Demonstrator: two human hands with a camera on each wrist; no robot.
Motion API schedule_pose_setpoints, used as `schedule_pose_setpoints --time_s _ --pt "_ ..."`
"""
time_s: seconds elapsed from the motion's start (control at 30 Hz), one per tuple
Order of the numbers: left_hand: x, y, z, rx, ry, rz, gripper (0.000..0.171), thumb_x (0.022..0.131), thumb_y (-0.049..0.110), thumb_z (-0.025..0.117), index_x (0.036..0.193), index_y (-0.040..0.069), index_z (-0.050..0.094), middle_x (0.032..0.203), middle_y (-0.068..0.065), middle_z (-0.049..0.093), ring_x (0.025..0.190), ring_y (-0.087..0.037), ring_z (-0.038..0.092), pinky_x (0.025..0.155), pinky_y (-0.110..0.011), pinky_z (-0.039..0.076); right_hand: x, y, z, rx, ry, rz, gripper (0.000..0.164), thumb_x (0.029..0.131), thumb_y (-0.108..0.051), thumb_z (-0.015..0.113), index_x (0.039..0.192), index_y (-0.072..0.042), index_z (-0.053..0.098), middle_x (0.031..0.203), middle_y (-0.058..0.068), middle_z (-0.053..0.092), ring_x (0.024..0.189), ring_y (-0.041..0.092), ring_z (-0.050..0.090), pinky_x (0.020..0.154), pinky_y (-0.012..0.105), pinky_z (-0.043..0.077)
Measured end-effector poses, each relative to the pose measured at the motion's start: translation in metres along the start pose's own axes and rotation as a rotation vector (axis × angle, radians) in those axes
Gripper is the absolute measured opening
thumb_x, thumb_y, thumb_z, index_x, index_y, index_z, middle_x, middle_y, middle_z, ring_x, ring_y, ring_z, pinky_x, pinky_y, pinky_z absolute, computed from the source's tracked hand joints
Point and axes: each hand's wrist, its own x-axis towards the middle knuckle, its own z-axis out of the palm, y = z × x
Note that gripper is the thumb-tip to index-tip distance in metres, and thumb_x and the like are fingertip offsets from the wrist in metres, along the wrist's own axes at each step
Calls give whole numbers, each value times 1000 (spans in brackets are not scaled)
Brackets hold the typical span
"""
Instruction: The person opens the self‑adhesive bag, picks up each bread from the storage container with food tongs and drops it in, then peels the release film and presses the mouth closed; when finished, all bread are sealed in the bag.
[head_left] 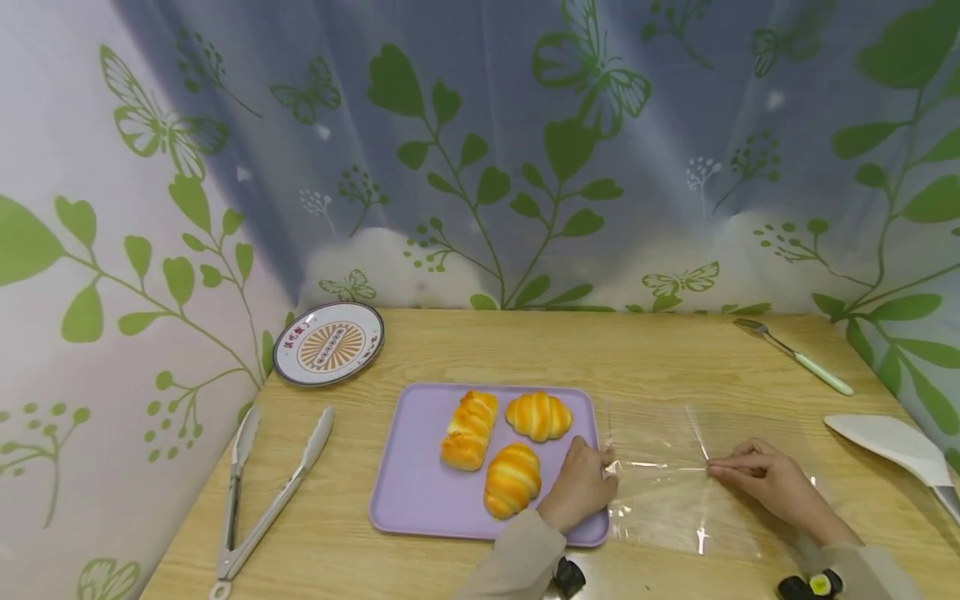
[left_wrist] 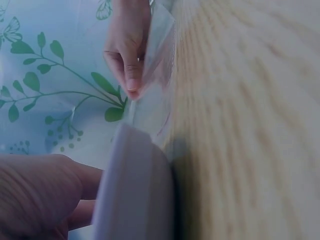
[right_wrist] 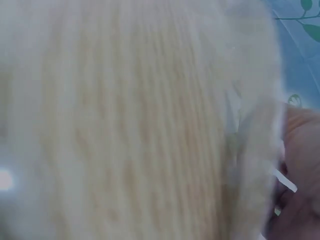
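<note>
In the head view a clear plastic bag [head_left: 660,517] lies flat on the table, to the right of a lilac tray [head_left: 427,521]. My right hand [head_left: 772,483] pinches a fold of its film between thumb and fingers. Over the tray's right rim reaches my left hand [head_left: 581,483], its fingertips at the bag's left edge; they seem to pinch it, and creases run from there to the right hand. Three breads rest on the tray: a long braided bread [head_left: 469,431], a croissant-shaped roll [head_left: 538,417] and another roll [head_left: 513,481], close to the left hand.
Metal tongs [head_left: 273,508] lie spread at the left, below a patterned plate [head_left: 328,343] by the wall. On the right are a fork [head_left: 798,354] with a pale green handle and a white spatula [head_left: 892,442]. A printed curtain [head_left: 480,250] borders the table's back.
</note>
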Motion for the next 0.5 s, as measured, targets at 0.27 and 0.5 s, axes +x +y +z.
schedule_pose_setpoints --time_s 0.27,0.5 --pt "-1 3 0 26 20 -18 35 80 6 68 114 3 72 92 -13 59 79 -14 44 82 -23 47 0 -6 -2 37 106 -46 23 78 2 75 93 -14 79 86 -18 57 80 -11 47 63 10 41" --pt "-1 3 1 17 14 -34 39 79 6 68 118 2 70 94 -13 57 81 -14 45 83 -23 47 2 -8 -5 52 158 -89 25 75 6 75 91 -12 79 85 -16 56 79 -11 47 64 7 40"
